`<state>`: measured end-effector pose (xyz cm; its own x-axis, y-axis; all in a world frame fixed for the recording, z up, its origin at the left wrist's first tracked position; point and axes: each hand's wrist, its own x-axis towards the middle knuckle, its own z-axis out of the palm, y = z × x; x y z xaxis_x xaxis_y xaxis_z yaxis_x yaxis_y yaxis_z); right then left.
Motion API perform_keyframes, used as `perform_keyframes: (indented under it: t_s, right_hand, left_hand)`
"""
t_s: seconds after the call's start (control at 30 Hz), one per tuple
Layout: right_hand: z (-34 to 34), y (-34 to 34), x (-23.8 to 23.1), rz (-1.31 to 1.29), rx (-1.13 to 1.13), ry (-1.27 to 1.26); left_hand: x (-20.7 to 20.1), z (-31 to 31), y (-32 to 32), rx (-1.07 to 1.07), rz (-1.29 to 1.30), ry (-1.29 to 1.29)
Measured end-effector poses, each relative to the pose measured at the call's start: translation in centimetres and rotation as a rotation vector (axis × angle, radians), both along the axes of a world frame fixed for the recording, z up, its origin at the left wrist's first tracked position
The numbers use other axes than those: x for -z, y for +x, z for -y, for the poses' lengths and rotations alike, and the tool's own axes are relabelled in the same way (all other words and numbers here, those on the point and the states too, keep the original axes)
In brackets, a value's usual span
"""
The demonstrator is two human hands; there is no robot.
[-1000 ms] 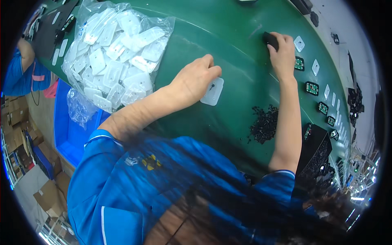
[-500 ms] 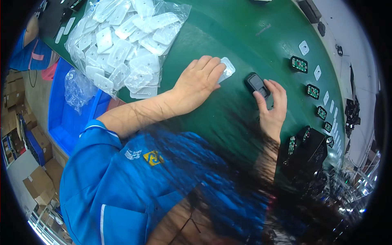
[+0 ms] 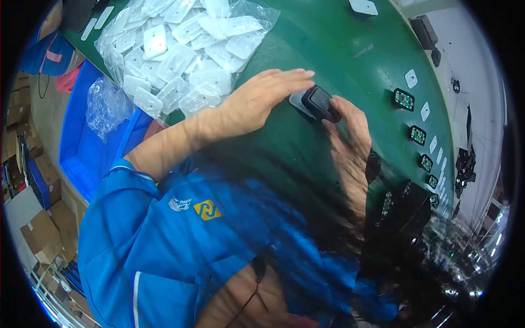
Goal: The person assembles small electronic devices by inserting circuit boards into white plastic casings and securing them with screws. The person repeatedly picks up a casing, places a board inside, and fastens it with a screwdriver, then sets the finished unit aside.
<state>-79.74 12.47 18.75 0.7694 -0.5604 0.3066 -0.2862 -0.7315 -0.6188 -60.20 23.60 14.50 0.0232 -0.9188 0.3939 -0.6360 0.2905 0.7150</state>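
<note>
My right hand grips a black rounded rectangular device case by its near right side, thumb and fingers closed round it. The case is tilted and overlaps a pale rounded plate. My left hand is at the plate's left edge, its fingers stretched forward together past the plate to the far end of the case. The left thumb is hidden beneath the hand, so its grip on the plate shows only partly. Both hands are just over the green table.
A clear bag of many white plates lies left. Beyond it stands a blue bin holding crumpled plastic. Circuit-board housings and white pieces line the right edge. Another white plate lies at the far edge. Dark hair blurs the lower right.
My right hand has brought the black case leftward onto the plate and turned it over. My left fingers have straightened forward over the plate. The view has shifted slightly.
</note>
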Motion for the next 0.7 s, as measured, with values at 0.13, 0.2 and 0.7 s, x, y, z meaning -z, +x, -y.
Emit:
perform_keyframes:
  t_s: [0.13,0.2,0.7]
  right_hand:
    - [0.4,1.2,0.5,-0.072,-0.070,-0.087]
    - [0.6,1.5,0.8,-0.076,-0.100,-0.071]
    - [-0.5,1.8,1.5,-0.182,-0.099,-0.417]
  left_hand:
    - [0.6,-0.8,-0.2,0.015,0.075,0.074]
    - [0.8,-0.9,-0.2,0.017,0.078,0.077]
    - [-0.8,-0.8,-0.3,-0.029,0.552,0.034]
